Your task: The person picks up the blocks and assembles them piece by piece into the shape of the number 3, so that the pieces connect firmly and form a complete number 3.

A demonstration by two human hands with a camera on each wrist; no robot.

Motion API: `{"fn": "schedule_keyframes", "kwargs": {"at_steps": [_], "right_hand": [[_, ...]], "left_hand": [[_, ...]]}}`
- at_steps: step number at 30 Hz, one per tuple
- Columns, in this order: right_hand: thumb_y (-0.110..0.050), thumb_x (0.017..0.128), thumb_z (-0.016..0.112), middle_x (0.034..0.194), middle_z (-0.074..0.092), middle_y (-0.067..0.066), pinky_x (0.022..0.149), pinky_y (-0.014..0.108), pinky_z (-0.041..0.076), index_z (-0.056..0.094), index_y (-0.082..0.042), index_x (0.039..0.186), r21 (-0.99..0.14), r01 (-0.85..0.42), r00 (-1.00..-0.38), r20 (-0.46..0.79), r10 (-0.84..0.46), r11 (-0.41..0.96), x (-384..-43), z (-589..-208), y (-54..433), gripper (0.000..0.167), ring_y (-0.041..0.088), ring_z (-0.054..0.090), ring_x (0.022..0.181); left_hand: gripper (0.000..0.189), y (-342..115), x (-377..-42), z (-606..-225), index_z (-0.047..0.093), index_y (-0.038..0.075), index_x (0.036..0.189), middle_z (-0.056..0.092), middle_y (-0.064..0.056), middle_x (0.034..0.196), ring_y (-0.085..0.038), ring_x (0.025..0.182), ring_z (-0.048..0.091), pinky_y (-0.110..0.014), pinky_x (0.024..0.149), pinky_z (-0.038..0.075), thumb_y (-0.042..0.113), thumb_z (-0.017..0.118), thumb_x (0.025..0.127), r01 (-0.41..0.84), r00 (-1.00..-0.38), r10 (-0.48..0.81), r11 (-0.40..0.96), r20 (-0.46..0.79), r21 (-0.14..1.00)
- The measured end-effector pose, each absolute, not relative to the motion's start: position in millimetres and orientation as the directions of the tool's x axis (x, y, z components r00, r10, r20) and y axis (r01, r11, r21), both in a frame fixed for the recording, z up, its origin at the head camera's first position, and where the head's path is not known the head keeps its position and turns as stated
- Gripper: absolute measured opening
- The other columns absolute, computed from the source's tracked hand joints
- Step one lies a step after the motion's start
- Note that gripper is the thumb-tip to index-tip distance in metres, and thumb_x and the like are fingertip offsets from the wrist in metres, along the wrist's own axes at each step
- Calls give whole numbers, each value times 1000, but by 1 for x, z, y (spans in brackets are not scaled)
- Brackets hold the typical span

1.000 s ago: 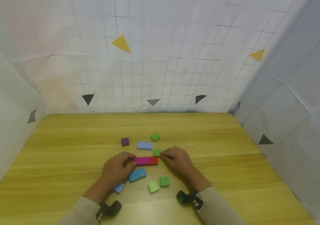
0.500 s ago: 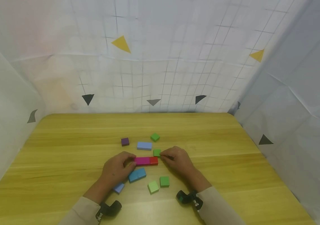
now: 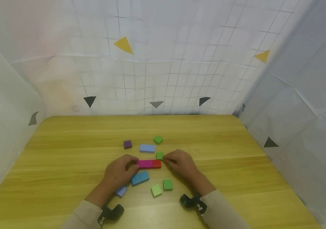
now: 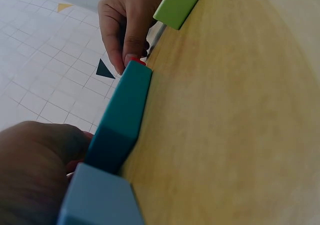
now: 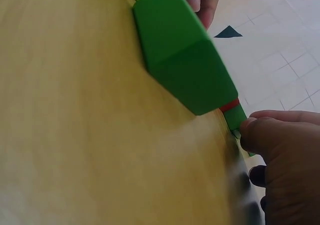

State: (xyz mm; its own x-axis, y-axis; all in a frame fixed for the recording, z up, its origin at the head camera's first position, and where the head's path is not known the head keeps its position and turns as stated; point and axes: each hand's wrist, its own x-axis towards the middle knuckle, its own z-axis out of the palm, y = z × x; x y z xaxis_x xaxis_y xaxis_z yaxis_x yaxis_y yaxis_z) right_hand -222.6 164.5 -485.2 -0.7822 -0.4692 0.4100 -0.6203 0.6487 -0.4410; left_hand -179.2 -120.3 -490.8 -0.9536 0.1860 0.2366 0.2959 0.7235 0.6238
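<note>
In the head view my left hand [image 3: 119, 171] grips the left end of a magenta block [image 3: 145, 164], forefinger on its far side and thumb on its near side. A red block [image 3: 157, 163] lies end to end with it on the right. Just behind the red one is a small green block [image 3: 159, 155], and my right hand [image 3: 181, 162] pinches its right edge between thumb and forefinger. The right wrist view shows the same fingertips on that green block [image 5: 235, 119], partly behind a larger-looking green block [image 5: 185, 60] close to the camera.
Nearer me lie a blue block [image 3: 140, 178], a periwinkle block [image 3: 121, 191] partly under the left wrist, a light green block [image 3: 156, 190] and another green block [image 3: 167, 184]. Farther back are a purple block [image 3: 127, 144], a light blue block [image 3: 147, 148] and a green block [image 3: 158, 139].
</note>
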Motion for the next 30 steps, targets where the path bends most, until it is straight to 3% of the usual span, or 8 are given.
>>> {"fn": "schedule_keyframes", "kwargs": {"at_steps": [12,20,30], "right_hand": [[-20,89,76,97,75,-12,73,25,53,80,-21,98,-432,-630,-772,436,-462,645,-224,-488,164,10,3,63,84],[-22,90,75,99,75,-8,83,29,57,79,-18,98,-500,-593,-802,432,-412,631,-223,-492,166,10,7,69,93],[-21,90,75,98,75,-7,83,31,57,78,-16,98,-510,-576,-815,417,-401,639,-207,-489,172,10,9,70,93]], "left_hand": [[25,-121,-180,-490,71,24,115,71,12,109,-6,92,62,-33,81,52,34,72,92,301,-952,188,724,242,620],[27,-121,-180,-491,71,23,116,71,11,112,-12,106,65,-37,88,53,34,72,91,302,-952,190,714,241,631],[27,-121,-179,-490,71,23,115,71,11,111,-14,106,66,-39,87,53,33,73,90,317,-946,190,708,262,632]]}}
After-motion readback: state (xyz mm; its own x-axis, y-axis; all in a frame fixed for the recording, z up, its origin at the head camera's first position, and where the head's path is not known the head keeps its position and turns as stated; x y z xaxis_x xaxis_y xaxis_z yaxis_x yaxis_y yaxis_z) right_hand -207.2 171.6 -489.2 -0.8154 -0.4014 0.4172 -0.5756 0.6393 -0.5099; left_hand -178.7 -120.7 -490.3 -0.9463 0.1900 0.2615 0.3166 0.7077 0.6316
